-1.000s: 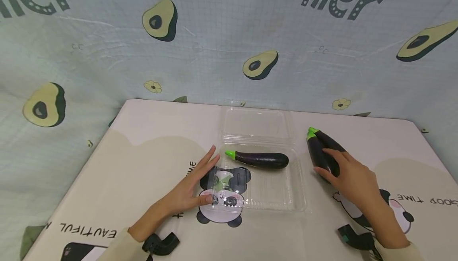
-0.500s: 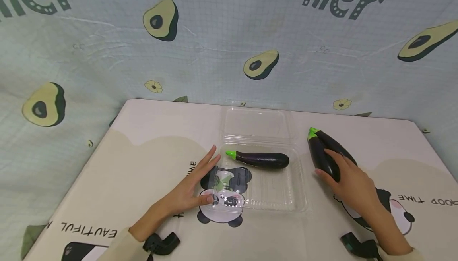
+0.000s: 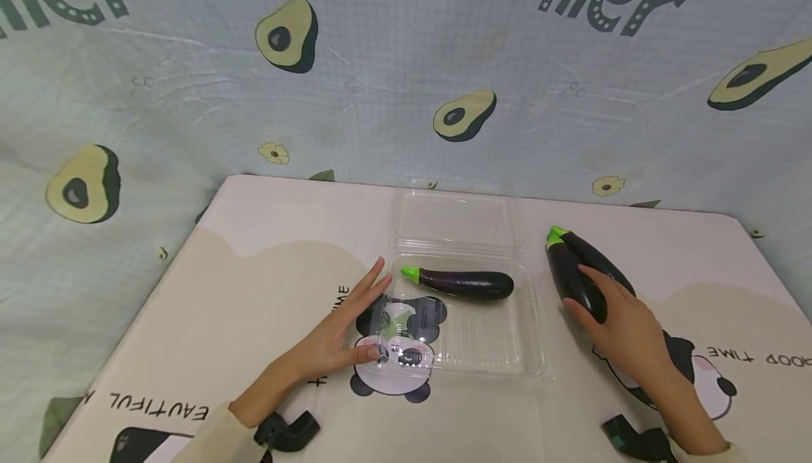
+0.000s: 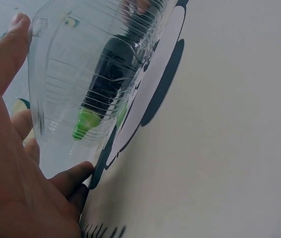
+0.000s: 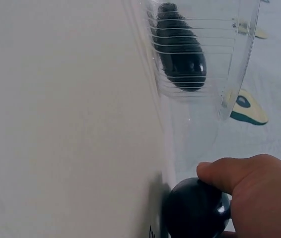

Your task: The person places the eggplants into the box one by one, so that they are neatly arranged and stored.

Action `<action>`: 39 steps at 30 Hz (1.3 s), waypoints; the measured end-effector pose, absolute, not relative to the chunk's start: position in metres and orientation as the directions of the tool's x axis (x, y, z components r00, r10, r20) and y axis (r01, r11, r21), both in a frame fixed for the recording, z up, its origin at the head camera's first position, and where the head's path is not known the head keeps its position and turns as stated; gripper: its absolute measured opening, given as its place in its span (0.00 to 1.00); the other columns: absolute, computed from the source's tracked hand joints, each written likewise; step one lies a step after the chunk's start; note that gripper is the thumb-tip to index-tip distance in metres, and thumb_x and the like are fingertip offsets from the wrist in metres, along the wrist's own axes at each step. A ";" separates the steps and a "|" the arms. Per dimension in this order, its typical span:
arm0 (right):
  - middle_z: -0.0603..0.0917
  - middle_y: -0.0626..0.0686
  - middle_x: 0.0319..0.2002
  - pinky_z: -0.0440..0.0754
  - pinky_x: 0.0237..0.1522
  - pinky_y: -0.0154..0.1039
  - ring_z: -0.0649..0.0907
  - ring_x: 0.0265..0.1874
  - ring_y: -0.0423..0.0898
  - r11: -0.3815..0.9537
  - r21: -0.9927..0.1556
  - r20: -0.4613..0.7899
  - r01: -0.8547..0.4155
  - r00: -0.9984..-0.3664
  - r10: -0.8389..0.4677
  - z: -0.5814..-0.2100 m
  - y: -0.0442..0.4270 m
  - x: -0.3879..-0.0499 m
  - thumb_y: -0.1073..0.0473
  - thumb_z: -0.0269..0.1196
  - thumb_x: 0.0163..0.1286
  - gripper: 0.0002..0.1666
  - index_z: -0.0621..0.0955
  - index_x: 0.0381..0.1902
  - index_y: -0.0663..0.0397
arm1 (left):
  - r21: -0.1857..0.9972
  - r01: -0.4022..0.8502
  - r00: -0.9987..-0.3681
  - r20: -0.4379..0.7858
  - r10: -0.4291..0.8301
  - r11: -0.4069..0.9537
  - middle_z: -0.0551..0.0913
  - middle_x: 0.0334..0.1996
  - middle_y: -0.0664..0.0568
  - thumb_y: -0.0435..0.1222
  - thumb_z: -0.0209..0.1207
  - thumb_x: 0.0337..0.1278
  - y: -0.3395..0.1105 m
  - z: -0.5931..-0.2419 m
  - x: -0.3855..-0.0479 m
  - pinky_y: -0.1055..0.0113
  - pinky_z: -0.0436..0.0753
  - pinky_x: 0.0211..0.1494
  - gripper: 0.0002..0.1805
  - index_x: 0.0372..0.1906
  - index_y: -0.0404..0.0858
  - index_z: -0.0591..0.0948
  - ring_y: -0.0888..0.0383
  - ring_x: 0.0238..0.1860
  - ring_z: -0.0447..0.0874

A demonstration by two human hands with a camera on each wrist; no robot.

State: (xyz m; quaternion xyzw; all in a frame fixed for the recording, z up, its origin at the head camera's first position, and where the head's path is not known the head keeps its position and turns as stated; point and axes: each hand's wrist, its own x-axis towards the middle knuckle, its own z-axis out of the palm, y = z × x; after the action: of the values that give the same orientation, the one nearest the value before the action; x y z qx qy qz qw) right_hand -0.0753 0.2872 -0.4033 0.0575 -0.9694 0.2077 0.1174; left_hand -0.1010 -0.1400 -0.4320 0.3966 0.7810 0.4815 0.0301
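A dark purple eggplant (image 3: 466,285) with a green stem lies across the back of a clear plastic clamshell container (image 3: 491,340). Along that container's left wall, my left hand (image 3: 333,336) rests with its fingers spread and straight; the left wrist view has the fingers beside the clear wall (image 4: 46,94). To the right of the container, two more eggplants lie side by side, green ends together. My right hand (image 3: 624,322) grips the nearer eggplant (image 3: 567,276) around its thick end, thumb on its left side. The farther eggplant (image 3: 596,260) is partly covered by the nearer one.
The container's lid (image 3: 453,218) is folded back flat toward the table's rear edge. A pale printed cloth (image 3: 222,322) with panda drawings covers the table. Behind it hangs a curtain (image 3: 380,82) with avocado prints.
My right hand has shifted slightly on the nearer eggplant, and more of the farther eggplant now shows. My left hand and the container have stayed in place.
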 end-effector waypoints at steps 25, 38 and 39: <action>0.74 0.69 0.57 0.74 0.32 0.65 0.78 0.44 0.70 0.897 -0.375 0.329 -0.235 -0.938 -0.108 -0.388 0.287 -0.078 0.50 0.63 0.66 0.36 0.67 0.70 0.47 | 0.777 0.585 -0.688 0.326 0.648 0.230 0.38 0.76 0.47 0.56 0.58 0.58 -0.142 -0.434 -0.101 0.32 0.50 0.65 0.47 0.76 0.42 0.52 0.46 0.75 0.36; 0.78 0.64 0.53 0.72 0.23 0.50 0.79 0.33 0.56 0.890 -0.324 0.424 -0.322 -0.890 -0.167 -0.368 0.279 -0.083 0.54 0.67 0.62 0.37 0.69 0.68 0.47 | 0.777 0.581 -0.693 0.319 0.646 0.241 0.38 0.76 0.48 0.56 0.58 0.57 -0.141 -0.433 -0.100 0.31 0.50 0.64 0.47 0.76 0.41 0.52 0.46 0.75 0.36; 0.78 0.64 0.53 0.72 0.22 0.49 0.79 0.32 0.55 0.888 -0.322 0.425 -0.329 -0.888 -0.175 -0.366 0.277 -0.082 0.54 0.67 0.62 0.37 0.69 0.68 0.47 | 0.776 0.582 -0.693 0.319 0.646 0.241 0.38 0.76 0.48 0.55 0.58 0.57 -0.141 -0.432 -0.100 0.31 0.50 0.64 0.47 0.76 0.41 0.52 0.46 0.75 0.36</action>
State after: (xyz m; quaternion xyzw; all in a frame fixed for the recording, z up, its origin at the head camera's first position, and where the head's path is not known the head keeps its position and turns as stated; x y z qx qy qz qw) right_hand -0.0824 0.2774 -0.3662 0.1323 -0.9516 0.1965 0.1958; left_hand -0.1003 -0.1406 -0.4324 0.3903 0.7870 0.4767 0.0336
